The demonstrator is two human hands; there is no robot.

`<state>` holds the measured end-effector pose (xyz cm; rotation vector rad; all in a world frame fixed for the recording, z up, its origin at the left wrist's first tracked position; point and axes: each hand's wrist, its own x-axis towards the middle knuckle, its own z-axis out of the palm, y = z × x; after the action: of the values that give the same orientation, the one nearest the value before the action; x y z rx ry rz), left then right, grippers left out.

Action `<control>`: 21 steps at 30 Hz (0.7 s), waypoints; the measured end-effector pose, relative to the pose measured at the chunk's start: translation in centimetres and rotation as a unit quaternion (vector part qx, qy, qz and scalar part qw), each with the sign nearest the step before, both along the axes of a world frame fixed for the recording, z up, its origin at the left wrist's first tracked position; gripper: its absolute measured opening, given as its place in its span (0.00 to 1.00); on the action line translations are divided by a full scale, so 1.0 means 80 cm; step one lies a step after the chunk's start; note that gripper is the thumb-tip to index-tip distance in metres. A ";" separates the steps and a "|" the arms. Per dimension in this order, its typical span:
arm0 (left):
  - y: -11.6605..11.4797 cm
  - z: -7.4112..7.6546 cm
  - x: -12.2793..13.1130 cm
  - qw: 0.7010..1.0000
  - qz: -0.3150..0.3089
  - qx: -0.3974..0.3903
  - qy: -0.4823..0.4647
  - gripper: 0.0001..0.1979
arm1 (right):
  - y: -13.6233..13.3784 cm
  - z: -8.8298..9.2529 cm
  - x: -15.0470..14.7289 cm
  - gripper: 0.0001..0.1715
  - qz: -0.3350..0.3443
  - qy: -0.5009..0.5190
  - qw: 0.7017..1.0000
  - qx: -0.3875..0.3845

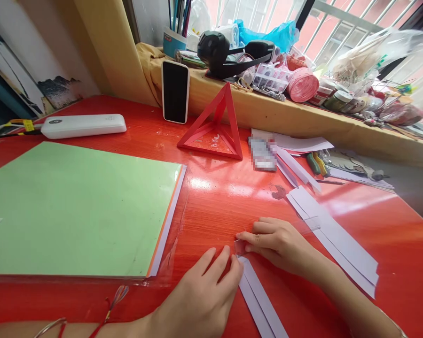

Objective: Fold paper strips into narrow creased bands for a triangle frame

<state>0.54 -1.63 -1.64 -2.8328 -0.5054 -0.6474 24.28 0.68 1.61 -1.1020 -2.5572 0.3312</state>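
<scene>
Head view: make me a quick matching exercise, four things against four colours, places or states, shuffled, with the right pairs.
1. Folded paper strip
2. Phone
3. Pyramid-shaped frame
4. Large flat sheet

A. Green
B. At the left hand's fingertips
C. Red
D. Propped up, screen dark

Right pairs: 1-B, 2-D, 3-C, 4-A

Your tabletop (211,206) is red with faint wood grain. The paper strip (257,300) before you is plain pale lilac, matching the stacked strips (334,239) on your right. You have a plain red tetrahedron frame (233,119), a light green sheet (81,211) edged orange and lilac, a white power bank (84,126), and pliers (313,164) with 2 handle colours, green and yellow.
</scene>
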 end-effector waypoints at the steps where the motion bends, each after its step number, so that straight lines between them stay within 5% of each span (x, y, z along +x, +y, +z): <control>1: 0.000 0.000 0.000 1.000 0.001 -0.001 0.003 0.15 | 0.000 -0.001 -0.001 0.16 -0.003 0.004 1.000 -0.003; 13: 0.000 0.003 -0.002 0.999 0.003 0.006 0.040 0.14 | -0.001 -0.010 -0.003 0.21 -0.074 0.017 0.997 -0.003; 21: 0.004 0.002 -0.005 1.000 -0.007 0.022 0.019 0.17 | 0.005 -0.007 0.018 0.19 0.036 0.057 0.997 -0.038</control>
<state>0.15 -1.28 -1.48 -2.8040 -0.4613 -0.5990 25.69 1.05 1.05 -0.9887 -2.5048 0.4991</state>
